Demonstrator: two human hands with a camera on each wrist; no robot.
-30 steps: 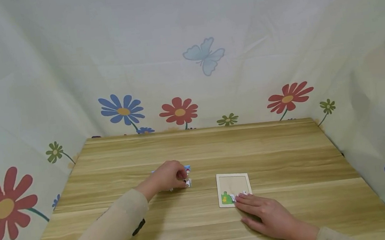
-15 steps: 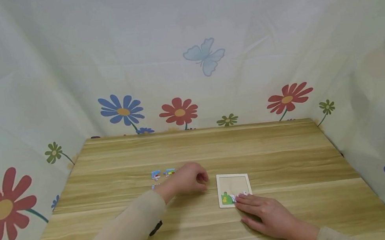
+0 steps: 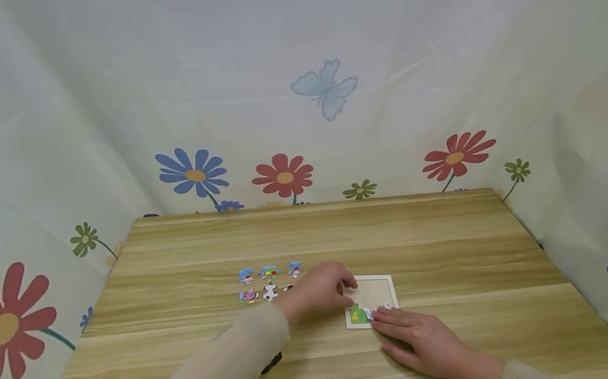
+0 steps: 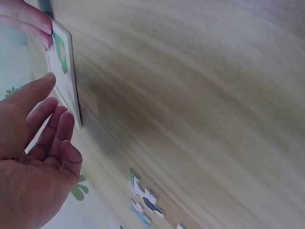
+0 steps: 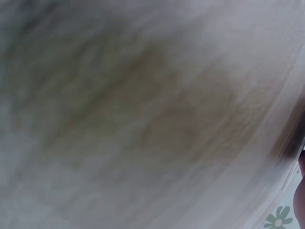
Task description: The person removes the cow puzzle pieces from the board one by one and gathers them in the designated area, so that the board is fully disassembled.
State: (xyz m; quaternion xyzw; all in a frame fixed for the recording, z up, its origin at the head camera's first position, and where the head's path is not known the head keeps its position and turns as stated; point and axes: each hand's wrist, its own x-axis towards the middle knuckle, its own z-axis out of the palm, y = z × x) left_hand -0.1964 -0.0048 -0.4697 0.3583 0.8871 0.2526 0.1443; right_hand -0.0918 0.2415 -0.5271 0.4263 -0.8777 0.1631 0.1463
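Observation:
A small puzzle tray (image 3: 373,278) with a pale frame lies flat on the table. A green puzzle piece (image 3: 358,314) with a yellow patch sits in its near left corner, and a partly covered white piece lies beside it. My left hand (image 3: 323,287) hovers at the tray's left edge. In the left wrist view its thumb stands apart from loosely bent fingers (image 4: 64,125), with nothing visible between them. My right hand (image 3: 425,338) rests extended fingertips on the tray's near edge, covering part of the pieces there.
Left of the tray, loose pieces lie in two rows, among them a blue piece (image 3: 246,276), a pink piece (image 3: 248,296) and a white piece (image 3: 270,292). A black strap (image 3: 271,363) hangs under the left sleeve. Flowered cloth (image 3: 327,143) surrounds the wooden table (image 3: 426,225).
My left hand has moved right, from the loose pieces to the tray's left edge, uncovering those pieces, and its fingers have spread from the thumb. My right hand has stayed in place.

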